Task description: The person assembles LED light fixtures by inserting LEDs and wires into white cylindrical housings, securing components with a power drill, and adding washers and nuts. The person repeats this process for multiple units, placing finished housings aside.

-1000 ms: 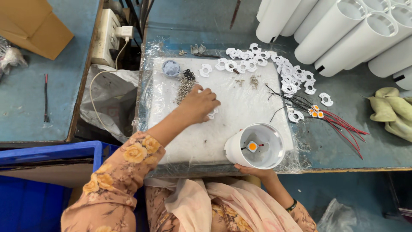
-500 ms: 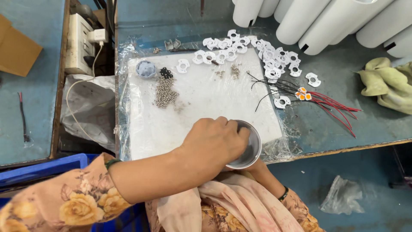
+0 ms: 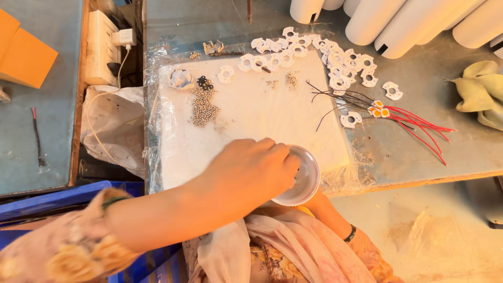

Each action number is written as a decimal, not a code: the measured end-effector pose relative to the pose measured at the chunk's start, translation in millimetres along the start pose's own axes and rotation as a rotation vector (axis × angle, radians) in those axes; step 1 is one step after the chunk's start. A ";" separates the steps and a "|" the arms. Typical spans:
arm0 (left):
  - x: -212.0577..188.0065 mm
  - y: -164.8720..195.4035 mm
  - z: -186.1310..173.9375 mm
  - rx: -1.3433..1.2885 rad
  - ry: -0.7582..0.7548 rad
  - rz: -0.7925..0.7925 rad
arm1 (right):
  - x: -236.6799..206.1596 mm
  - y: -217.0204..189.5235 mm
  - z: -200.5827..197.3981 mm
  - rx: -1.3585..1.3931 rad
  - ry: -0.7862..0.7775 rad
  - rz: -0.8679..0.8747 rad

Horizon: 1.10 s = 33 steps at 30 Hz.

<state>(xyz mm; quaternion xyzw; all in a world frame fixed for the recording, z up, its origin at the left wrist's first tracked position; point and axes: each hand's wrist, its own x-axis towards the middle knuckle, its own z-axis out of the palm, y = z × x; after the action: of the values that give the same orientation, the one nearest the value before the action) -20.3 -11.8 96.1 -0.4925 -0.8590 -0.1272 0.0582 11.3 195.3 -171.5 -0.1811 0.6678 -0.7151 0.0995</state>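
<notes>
White cup-shaped housing [image 3: 303,181] sits at the near edge of the white work board [image 3: 246,120], partly over the table [image 3: 450,141] lip. I judge the step in hand to be fitting a small part into its mouth. My left hand [image 3: 251,175] covers the rim, fingers curled narrow over the opening; what they pinch I cannot tell. My right hand is hidden beneath the housing, apparently supporting it; its grip cannot be determined. Next move calls for a steady housing. Loose screws [image 3: 203,109] lie well apart, farther up the board.
</notes>
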 end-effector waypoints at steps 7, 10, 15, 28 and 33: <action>-26.5 -21.9 -24.5 -0.072 -0.025 0.279 | -6.7 13.2 -3.1 -0.030 -0.005 0.026; -23.4 -22.7 -12.5 0.042 -0.099 0.324 | -6.3 15.0 -2.9 -0.046 0.007 0.026; -14.5 -24.1 0.3 0.097 -0.168 0.362 | -2.4 13.4 -3.0 -0.048 0.001 0.021; -19.6 -18.9 2.8 0.026 -0.133 0.294 | -2.5 20.2 -2.1 0.121 -0.062 0.136; -19.8 -14.1 0.8 -0.048 -0.198 0.227 | -4.2 16.8 -1.5 0.410 -0.028 0.297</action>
<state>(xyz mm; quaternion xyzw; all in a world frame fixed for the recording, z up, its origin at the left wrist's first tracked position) -22.3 -34.9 88.6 -0.5979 -0.7960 -0.0912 -0.0244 12.8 196.8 -188.7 -0.0672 0.5267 -0.8105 0.2473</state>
